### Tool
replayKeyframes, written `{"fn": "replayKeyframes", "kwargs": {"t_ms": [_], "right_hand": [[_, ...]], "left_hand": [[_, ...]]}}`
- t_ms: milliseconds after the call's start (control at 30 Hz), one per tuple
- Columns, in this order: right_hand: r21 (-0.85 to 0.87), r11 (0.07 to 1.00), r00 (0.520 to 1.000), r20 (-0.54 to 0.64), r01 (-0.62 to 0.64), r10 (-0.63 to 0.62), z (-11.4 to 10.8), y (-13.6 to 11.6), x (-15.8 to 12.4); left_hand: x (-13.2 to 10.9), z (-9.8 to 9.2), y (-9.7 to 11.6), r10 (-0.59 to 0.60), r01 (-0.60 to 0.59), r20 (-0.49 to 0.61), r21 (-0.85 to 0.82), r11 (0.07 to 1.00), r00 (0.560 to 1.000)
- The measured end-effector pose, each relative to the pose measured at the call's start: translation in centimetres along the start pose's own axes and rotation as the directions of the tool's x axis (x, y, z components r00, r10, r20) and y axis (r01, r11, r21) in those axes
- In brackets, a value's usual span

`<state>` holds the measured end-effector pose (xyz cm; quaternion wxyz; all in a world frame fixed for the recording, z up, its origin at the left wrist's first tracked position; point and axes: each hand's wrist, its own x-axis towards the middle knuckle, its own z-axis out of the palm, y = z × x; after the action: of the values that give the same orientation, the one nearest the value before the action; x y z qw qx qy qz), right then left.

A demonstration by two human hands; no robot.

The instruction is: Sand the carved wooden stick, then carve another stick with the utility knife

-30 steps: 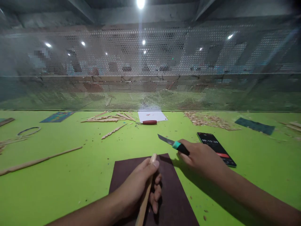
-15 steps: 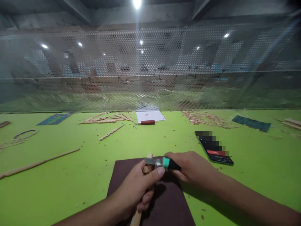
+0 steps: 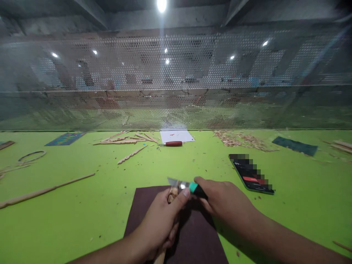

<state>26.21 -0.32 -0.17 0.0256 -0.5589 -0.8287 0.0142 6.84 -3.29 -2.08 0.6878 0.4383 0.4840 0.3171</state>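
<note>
Knife point(image 3: 194, 187), clenched in right hand point(image 3: 224, 196), has reached the stick point(image 3: 172, 194).

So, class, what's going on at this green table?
Someone's left hand holds a stick over a dark mat. The right hand grips a knife, its blade lying across the stick's far end. A phone lies to the right, with shavings farther back.

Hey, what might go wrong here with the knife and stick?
The knife is right by the left thumb, so a slip might cut it. The stick is held in the left hand and might twist under pressure. The phone lies near the right hand; a wide swing might knock it.
</note>
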Motion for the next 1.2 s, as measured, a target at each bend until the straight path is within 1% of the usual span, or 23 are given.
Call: {"fn": "replayKeyframes", "kwargs": {"t_ms": [100,167,267,367,500,567,633,733,800,900,967,1067,1133,1200], "right_hand": [[-0.038,0.995,0.994,-0.057,-0.092,0.09,-0.1,1.5,0.8],[-0.041,0.995,0.994,-0.071,-0.09,0.087,-0.2,2.5,1.2],[-0.021,1.0,0.998,-0.058,-0.008,0.007,-0.2,3.1,1.4],[0.006,0.995,0.995,-0.024,0.101,-0.101,-0.2,2.8,1.1],[0.089,0.97,0.973,0.031,0.225,-0.228,-0.1,2.1,0.6],[0.147,0.955,0.964,0.034,0.258,-0.265,-0.1,1.7,0.4],[0.151,0.958,0.967,0.027,0.245,-0.252,0.0,1.2,0.3],[0.094,0.979,0.983,0.014,0.179,-0.181,0.2,0.4,0.1],[0.048,0.993,0.994,0.004,0.112,-0.112,0.3,0.3,0.2],[-0.017,0.999,0.999,-0.022,-0.028,0.027,0.3,1.0,0.7],[-0.025,0.997,0.996,-0.044,-0.078,0.076,0.3,2.0,1.1],[0.005,1.0,0.998,-0.052,-0.024,0.024,0.3,2.9,1.4],[0.03,0.998,0.998,-0.043,0.048,-0.046,0.4,3.0,1.3],[0.053,0.993,0.994,-0.026,0.11,-0.108,0.4,2.6,1.0]], "left_hand": [[0.0,-0.1,-0.1,-0.01,0.01,-0.003,-0.011,1.0,1.0],[0.0,-0.2,-0.2,-0.013,0.013,0.008,-0.013,1.0,1.0],[0.1,-0.2,-0.3,-0.011,0.011,0.033,0.0,1.0,0.999],[-0.1,-0.2,-0.2,-0.022,0.02,0.056,0.027,0.999,0.998],[-0.2,-0.2,-0.3,-0.027,0.025,0.079,0.036,0.999,0.997],[-0.2,-0.2,-0.4,-0.018,0.014,0.077,0.059,0.998,0.997],[-0.1,-0.2,-0.5,-0.01,0.005,0.059,0.075,0.997,0.998],[0.0,-0.1,-0.4,-0.002,0.001,0.026,0.041,0.999,1.0],[0.0,-0.1,-0.2,0.0,-0.001,0.018,0.013,1.0,1.0],[-0.1,-0.1,-0.1,-0.027,0.027,0.019,-0.004,1.0,0.999],[-0.1,-0.2,-0.1,-0.039,0.039,0.028,-0.01,0.999,0.999],[0.1,-0.5,-0.2,-0.053,0.057,0.066,-0.057,0.997,0.996],[0.2,-0.6,-0.1,-0.078,0.088,0.095,-0.106,0.99,0.992],[0.2,-0.7,0.1,-0.095,0.11,0.123,-0.116,0.987,0.988]]}}
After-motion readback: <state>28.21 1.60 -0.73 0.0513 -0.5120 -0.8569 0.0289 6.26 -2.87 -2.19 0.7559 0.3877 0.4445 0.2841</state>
